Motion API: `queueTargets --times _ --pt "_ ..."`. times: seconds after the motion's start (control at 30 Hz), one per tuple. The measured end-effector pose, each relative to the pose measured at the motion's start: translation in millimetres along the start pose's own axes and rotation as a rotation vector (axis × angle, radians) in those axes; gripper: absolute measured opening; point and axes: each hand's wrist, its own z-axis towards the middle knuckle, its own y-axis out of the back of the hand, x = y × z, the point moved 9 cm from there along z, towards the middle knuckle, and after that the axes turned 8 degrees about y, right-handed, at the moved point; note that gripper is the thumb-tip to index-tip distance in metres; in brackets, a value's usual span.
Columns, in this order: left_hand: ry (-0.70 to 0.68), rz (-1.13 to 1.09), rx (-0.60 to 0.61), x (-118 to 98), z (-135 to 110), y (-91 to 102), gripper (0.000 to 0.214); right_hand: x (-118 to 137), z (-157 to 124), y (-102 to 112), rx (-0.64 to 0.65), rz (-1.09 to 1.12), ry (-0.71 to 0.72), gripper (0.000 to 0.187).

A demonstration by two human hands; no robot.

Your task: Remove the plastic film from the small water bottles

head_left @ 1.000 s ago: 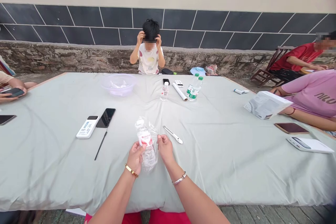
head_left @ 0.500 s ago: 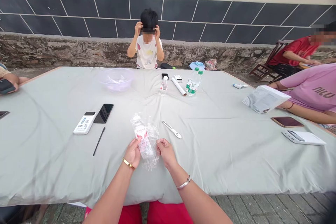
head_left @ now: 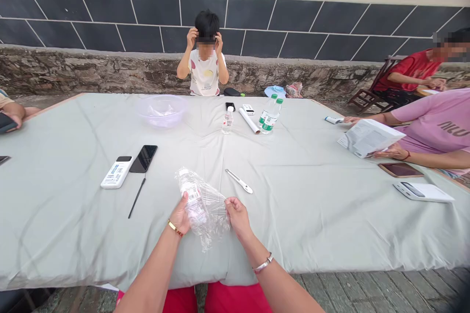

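Observation:
My left hand is wrapped round a small clear plastic bottle with a white cap and a printed label. Thin clear plastic wrap lies loosely about the bottle and trails off its right side and lower end. Between thumb and fingers, my right hand pinches the right edge of that wrap and draws it taut, apart from the bottle. A white utility knife lies on the table just beyond my right hand, touched by neither hand.
On the grey tablecloth lie a power bank and phone at left. Farther back stand a purple basin, a small bottle, a paper roll and green-capped bottles. People sit opposite and at both sides; one holds a white box.
My right hand has moved slightly right, stretching the wrap away from the bottle. The bottle has turned in my left hand, showing another side of its label. The person at right has shifted their hands.

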Motion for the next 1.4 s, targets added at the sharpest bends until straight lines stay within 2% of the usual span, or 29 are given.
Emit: queueTargets --times 0.1,0.2,0.27,0.33,0.43,0.5,0.6,0.77,0.87,0.97,1.07,1.17,1.23,1.3,1.33,1.4 --pt "-0.023 0.062 -0.011 2 1 -1.2 0.042 10 5 14 -0.061 -0.076 0.040 0.029" --pt "-0.088 0.132 0.009 2 2 -7.4 0.047 35 7 22 -0.122 -0.234 0.222 0.043" --pt "-0.158 0.147 0.030 0 3 -10.3 0.047 45 7 19 -0.095 -0.323 0.303 0.048" --pt "-0.185 0.150 0.032 -1 3 -8.4 0.045 43 11 13 -0.018 -0.394 0.295 0.045" --pt "-0.162 0.175 -0.002 0 4 -0.2 0.044 29 18 11 0.071 -0.485 0.208 0.032" --pt "-0.173 0.261 -0.052 -3 5 3.7 0.048 23 22 16 0.060 -0.517 0.180 0.029" --pt "-0.249 0.501 -0.153 -15 8 1.4 0.052 17 25 19 0.044 -0.528 0.169 0.024" --pt "-0.360 0.755 -0.364 -39 19 -2.7 0.041 12 20 16 0.040 -0.571 0.166 0.014" --pt "-0.444 1.014 -0.537 -64 14 -4.0 0.035 12 14 19 0.022 -0.618 0.178 0.012" --pt "-0.519 1.151 -0.611 -82 1 -12.0 0.036 11 11 22 0.019 -0.639 0.187 0.012" --pt "-0.633 1.247 -0.572 -77 -9 -38.6 0.039 9 8 21 0.045 -0.651 0.202 0.015" --pt "-0.729 1.332 -0.397 -42 -5 -77.4 0.033 11 7 20 0.056 -0.646 0.216 0.021" --pt "-0.712 1.348 -0.282 -18 2 -91.5 0.029 12 6 20 0.047 -0.640 0.219 0.023" --pt "-0.679 1.354 -0.224 -10 5 -89.6 0.030 12 6 21 0.041 -0.647 0.210 0.025" --pt "-0.664 1.367 -0.228 -13 4 -82.2 0.033 11 6 21 0.040 -0.653 0.204 0.025" --pt "-0.634 1.413 -0.304 -34 -5 -56.4 0.041 10 6 21 0.040 -0.664 0.194 0.025"
